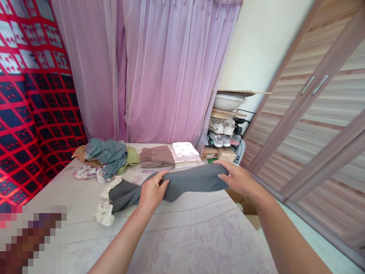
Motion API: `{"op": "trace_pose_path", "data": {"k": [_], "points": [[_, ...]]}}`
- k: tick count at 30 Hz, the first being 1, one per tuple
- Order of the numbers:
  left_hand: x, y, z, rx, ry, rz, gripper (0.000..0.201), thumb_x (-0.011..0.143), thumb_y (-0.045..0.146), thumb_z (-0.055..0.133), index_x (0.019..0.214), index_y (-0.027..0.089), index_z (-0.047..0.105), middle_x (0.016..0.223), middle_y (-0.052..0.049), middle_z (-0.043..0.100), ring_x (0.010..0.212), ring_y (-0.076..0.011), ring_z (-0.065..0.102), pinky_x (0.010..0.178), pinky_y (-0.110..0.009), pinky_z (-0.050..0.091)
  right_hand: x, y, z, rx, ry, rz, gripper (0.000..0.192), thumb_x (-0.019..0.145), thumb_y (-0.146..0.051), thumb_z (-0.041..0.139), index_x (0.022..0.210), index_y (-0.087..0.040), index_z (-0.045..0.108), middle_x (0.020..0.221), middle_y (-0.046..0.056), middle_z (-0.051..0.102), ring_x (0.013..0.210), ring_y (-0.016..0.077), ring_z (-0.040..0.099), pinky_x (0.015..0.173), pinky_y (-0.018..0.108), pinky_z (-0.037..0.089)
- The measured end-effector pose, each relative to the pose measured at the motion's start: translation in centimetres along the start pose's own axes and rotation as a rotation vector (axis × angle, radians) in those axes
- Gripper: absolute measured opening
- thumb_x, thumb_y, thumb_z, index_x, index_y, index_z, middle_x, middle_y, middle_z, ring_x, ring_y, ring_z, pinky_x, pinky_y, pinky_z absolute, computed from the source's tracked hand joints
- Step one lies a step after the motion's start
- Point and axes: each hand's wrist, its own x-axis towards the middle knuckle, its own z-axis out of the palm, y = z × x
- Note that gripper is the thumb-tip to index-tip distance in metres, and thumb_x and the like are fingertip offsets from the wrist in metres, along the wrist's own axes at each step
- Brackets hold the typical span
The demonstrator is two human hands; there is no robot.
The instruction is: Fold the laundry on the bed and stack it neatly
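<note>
Stretched between my two hands is a dark grey pair of trousers (194, 182) with cream ruffled cuffs (105, 214). My left hand (152, 190) grips the cloth near its middle, thumb on top. At the far right end my right hand (232, 177) pinches the edge of the fabric. The ruffled ends trail to the left over the bed (199, 232). Behind the cloth lie a folded brown garment (157, 156) and a stack of folded white printed clothes (185, 150).
A loose heap of blue-grey clothes (107, 154) lies at the bed's back left, with a green garment (132, 156) beside it. Purple curtains (165, 76) hang behind. A shoe rack (221, 131) stands past the right corner, and a wooden wardrobe (308, 125) lines the right side.
</note>
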Motion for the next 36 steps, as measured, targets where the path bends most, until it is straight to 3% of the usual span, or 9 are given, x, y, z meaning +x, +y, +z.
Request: {"op": "trace_pose_path", "data": {"k": [4,7,10,14,17,19,24,31,36], "points": [[0.9,2.2,-1.5,0.193,-0.020,0.088,0.028,0.084,0.027,0.056,0.109,0.028,0.067,0.080,0.000,0.068,0.078,-0.0183,0.063,0.071,-0.028,0.045,1.7,-1.7,-2.6,-0.279,0.072,-0.052,0.037,0.081,-0.021,0.053,0.115,-0.030,0.062,0.106,0.005,0.065,0.097,0.0217,0.061,0.082,0.033,0.047],[1.5,3.1,-2.7,0.281,-0.012,0.188,0.022,0.084,0.029,0.056,0.101,0.026,0.069,0.082,-0.003,0.065,0.086,-0.0220,0.060,0.077,-0.033,0.046,2.9,-2.4,-4.5,-0.310,0.108,-0.146,0.026,0.081,-0.026,0.055,0.103,-0.028,0.067,0.109,0.006,0.063,0.099,0.0217,0.059,0.084,0.033,0.047],[1.8,3.5,-3.8,0.240,0.003,0.310,0.015,0.080,0.026,0.057,0.089,0.022,0.069,0.104,-0.007,0.063,0.108,-0.0257,0.054,0.092,-0.039,0.043,4.1,-2.3,-5.8,-0.102,0.069,-0.286,0.022,0.080,-0.033,0.055,0.093,-0.023,0.069,0.121,0.009,0.059,0.108,0.0239,0.056,0.088,0.036,0.047],[1.9,4.4,-4.6,0.075,-0.109,0.381,0.019,0.078,0.024,0.056,0.094,0.020,0.065,0.130,-0.009,0.055,0.122,-0.0256,0.049,0.100,-0.041,0.040,5.1,-2.6,-5.5,0.259,-0.076,-0.224,0.026,0.080,-0.039,0.051,0.092,-0.021,0.064,0.084,0.004,0.067,0.077,0.0194,0.062,0.066,0.030,0.051],[2.0,5.7,-4.2,-0.021,-0.235,0.355,0.046,0.079,0.033,0.061,0.124,0.025,0.055,0.122,-0.005,0.063,0.106,-0.0218,0.061,0.090,-0.036,0.047,5.2,-3.5,-4.5,0.316,-0.094,-0.208,0.023,0.077,-0.038,0.053,0.090,-0.021,0.061,0.075,0.001,0.064,0.070,0.0174,0.060,0.060,0.027,0.048],[2.1,6.6,-3.5,-0.048,-0.251,0.356,0.052,0.078,0.035,0.064,0.128,0.027,0.053,0.119,-0.003,0.066,0.102,-0.0210,0.063,0.088,-0.033,0.048,5.1,-4.2,-4.0,0.321,-0.098,-0.222,0.022,0.077,-0.037,0.054,0.091,-0.021,0.060,0.077,0.001,0.064,0.071,0.0172,0.061,0.060,0.027,0.048],[2.3,7.5,-1.8,-0.075,-0.204,0.350,0.023,0.084,0.027,0.055,0.103,0.027,0.068,0.102,0.001,0.072,0.093,-0.0184,0.065,0.080,-0.027,0.046,4.7,-4.8,-3.9,0.332,-0.114,-0.266,0.022,0.077,-0.033,0.055,0.096,-0.022,0.061,0.086,0.001,0.067,0.078,0.0180,0.062,0.067,0.028,0.050],[2.5,7.1,-1.2,0.040,-0.242,0.344,0.008,0.082,0.024,0.054,0.087,0.021,0.060,0.088,-0.001,0.066,0.083,-0.0178,0.059,0.070,-0.027,0.040,5.0,-4.9,-3.2,0.271,-0.037,-0.276,0.029,0.076,-0.036,0.056,0.102,-0.023,0.058,0.094,0.001,0.065,0.084,0.0193,0.061,0.075,0.032,0.048],[2.9,6.3,-0.9,-0.048,-0.186,0.270,0.004,0.077,0.022,0.059,0.077,0.020,0.055,0.078,0.003,0.061,0.074,-0.0141,0.054,0.065,-0.024,0.037,5.3,-5.3,-2.2,0.304,-0.041,-0.262,0.037,0.074,-0.037,0.061,0.107,-0.022,0.058,0.095,0.001,0.065,0.082,0.0182,0.060,0.072,0.030,0.048]]}}
